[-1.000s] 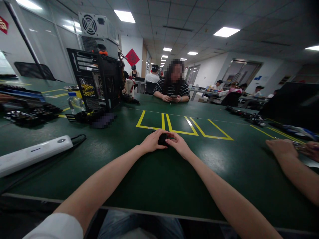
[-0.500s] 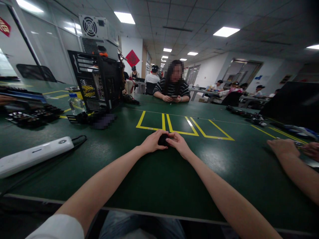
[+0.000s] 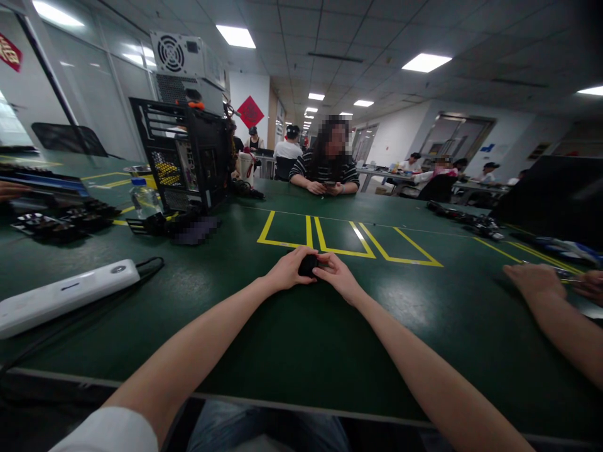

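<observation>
A small black object (image 3: 308,265) sits between my two hands just above or on the green table (image 3: 292,339); its exact kind is not clear. My left hand (image 3: 288,269) curls around its left side, thumb in front and fingers over the back. From the right, my right hand (image 3: 338,275) pinches the object with thumb and fingertips. Both hands are closed on it. Behind them, yellow tape outlines (image 3: 346,254) mark the tabletop.
At left lie a white power strip-like device (image 3: 70,294) with a black cord, a plastic bottle (image 3: 144,199) and an open computer case (image 3: 183,154). A person (image 3: 325,166) sits opposite. Another person's hand (image 3: 537,279) is at right, near cables (image 3: 471,221).
Very little differs. The fingers of my right hand have shifted slightly on the black object, while my left hand keeps its place.
</observation>
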The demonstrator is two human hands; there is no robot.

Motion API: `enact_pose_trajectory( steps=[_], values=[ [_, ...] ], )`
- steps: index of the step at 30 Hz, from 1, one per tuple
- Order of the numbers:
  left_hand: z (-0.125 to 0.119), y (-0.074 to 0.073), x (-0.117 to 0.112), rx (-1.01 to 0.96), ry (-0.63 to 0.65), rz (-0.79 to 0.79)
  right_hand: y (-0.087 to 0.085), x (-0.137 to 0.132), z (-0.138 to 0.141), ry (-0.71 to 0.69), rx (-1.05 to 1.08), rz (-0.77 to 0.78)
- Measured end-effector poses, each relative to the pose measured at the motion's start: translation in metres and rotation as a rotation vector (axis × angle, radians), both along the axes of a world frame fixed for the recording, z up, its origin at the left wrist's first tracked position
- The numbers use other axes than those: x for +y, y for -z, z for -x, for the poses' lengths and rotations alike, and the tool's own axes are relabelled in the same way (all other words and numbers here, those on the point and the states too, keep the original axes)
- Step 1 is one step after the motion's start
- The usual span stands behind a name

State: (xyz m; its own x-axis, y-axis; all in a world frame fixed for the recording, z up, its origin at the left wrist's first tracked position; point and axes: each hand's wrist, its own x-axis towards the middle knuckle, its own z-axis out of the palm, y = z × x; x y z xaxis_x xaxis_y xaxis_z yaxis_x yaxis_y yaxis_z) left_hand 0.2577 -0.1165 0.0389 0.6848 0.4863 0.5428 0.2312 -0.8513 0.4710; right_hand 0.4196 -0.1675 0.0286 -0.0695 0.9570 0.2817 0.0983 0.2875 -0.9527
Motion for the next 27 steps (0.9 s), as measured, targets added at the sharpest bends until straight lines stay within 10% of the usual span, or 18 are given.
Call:
enact_pose_trajectory(
  steps=[27],
  values=[
    [-0.0010, 0.0027, 0.0009, -0.022, 0.016, 0.021, 0.0037, 0.0030, -0.0001, 0.060, 0.009, 0.026]
  ],
)
